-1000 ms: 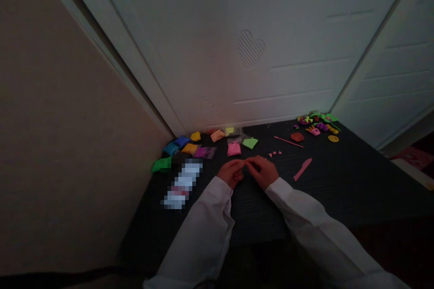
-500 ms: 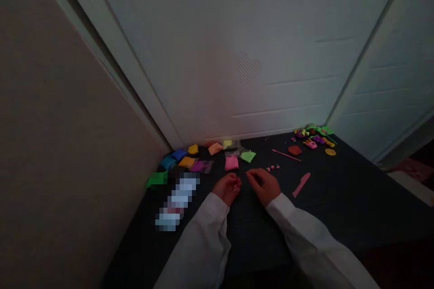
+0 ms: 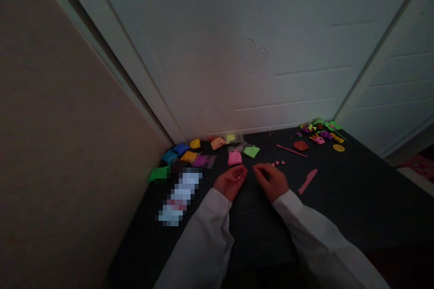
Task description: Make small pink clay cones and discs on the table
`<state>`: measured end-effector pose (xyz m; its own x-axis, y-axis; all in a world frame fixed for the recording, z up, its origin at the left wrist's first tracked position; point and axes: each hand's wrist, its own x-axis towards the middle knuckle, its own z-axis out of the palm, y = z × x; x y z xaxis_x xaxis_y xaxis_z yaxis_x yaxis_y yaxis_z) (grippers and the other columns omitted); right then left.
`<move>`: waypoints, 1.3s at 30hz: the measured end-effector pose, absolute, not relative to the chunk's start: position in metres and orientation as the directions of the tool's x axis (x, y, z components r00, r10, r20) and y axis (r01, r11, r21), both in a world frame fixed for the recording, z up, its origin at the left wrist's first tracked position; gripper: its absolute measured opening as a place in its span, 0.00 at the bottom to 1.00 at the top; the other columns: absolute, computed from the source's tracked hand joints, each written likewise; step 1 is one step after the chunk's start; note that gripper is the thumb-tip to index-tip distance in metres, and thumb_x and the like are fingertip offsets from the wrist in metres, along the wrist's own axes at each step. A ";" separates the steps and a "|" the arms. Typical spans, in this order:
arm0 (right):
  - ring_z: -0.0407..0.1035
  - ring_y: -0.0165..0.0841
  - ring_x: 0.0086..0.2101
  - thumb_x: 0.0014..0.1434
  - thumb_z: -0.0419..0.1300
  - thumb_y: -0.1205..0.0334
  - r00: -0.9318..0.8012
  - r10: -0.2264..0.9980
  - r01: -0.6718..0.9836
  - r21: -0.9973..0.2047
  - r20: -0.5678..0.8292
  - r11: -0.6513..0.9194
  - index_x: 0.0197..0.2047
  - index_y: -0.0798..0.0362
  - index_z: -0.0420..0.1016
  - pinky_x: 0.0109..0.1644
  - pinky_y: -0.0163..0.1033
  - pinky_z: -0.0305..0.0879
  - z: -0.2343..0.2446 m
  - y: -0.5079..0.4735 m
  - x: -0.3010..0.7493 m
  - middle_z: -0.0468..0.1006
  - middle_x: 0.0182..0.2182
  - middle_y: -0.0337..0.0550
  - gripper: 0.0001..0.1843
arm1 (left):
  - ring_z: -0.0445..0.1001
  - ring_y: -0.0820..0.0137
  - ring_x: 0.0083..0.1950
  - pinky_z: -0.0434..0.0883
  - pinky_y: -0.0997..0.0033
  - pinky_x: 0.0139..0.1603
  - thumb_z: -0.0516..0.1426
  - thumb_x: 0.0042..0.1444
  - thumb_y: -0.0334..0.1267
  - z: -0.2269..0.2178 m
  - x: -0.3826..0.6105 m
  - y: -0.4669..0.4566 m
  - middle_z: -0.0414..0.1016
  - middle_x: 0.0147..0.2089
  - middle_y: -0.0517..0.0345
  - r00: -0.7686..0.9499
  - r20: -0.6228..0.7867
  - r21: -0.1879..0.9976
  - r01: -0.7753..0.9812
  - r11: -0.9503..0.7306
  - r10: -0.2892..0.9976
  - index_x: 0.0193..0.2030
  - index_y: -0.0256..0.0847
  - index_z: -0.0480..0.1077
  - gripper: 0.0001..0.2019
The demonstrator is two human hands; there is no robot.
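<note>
Facing each other over the black, wood-grained tabletop [image 3: 254, 230], the left hand [image 3: 231, 182] is curled palm up and the right hand [image 3: 271, 181] has fingertips close together, but I cannot tell if either grip has anything in it. A square pink packet [image 3: 234, 158] sits just far of the left hand, and a flat pink knife-shaped tool [image 3: 308, 181] lies to the right.

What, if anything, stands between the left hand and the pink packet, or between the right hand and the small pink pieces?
Nothing visible, for either. The pink packet lies just beyond the left hand; the small pink pieces lie just beyond the right hand, which seems to partly hide the nearest.
</note>
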<state>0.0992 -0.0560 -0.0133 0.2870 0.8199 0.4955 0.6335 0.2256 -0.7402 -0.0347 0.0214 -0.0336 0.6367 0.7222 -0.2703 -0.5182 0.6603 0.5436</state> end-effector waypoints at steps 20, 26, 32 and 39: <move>0.63 0.27 0.26 0.51 0.51 0.61 0.317 0.807 0.590 -0.770 0.498 0.243 0.34 0.54 0.70 0.30 0.33 0.59 -0.013 -0.056 0.100 0.71 0.27 0.40 0.10 | 0.71 0.71 0.39 0.67 0.77 0.44 0.56 0.40 0.22 -0.030 -0.034 0.015 0.72 0.36 0.49 0.613 -0.265 0.743 -0.362 0.563 0.744 0.42 0.32 0.64 0.18; 0.62 0.27 0.25 0.49 0.54 0.58 0.331 0.807 0.588 -0.776 0.489 0.229 0.29 0.53 0.70 0.29 0.33 0.58 -0.011 -0.055 0.100 0.70 0.24 0.39 0.08 | 0.72 0.76 0.28 0.69 0.85 0.26 0.56 0.42 0.25 -0.024 -0.033 0.015 0.73 0.28 0.54 0.566 -0.300 0.770 -0.331 0.546 0.767 0.40 0.35 0.64 0.15; 0.60 0.26 0.23 0.47 0.56 0.55 0.363 0.797 0.571 -0.791 0.483 0.219 0.24 0.53 0.66 0.27 0.32 0.57 -0.010 -0.056 0.099 0.66 0.21 0.37 0.10 | 0.64 0.82 0.15 0.62 0.86 0.14 0.57 0.42 0.34 -0.023 -0.032 0.016 0.69 0.20 0.61 0.551 -0.280 0.791 -0.331 0.514 0.786 0.36 0.35 0.65 0.11; 0.64 0.28 0.29 0.53 0.49 0.60 0.301 0.815 0.581 -0.773 0.495 0.255 0.32 0.54 0.69 0.33 0.34 0.59 -0.009 -0.056 0.101 0.71 0.28 0.41 0.10 | 0.68 0.81 0.22 0.67 0.84 0.22 0.58 0.40 0.28 -0.030 -0.032 0.016 0.71 0.25 0.58 0.566 -0.282 0.783 -0.330 0.527 0.775 0.33 0.34 0.65 0.10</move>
<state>0.1011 -0.0565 -0.0090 0.3009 0.8151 0.4951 0.5814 0.2547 -0.7727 -0.0320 0.0165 -0.0299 0.5660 0.7746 -0.2823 -0.3302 0.5267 0.7833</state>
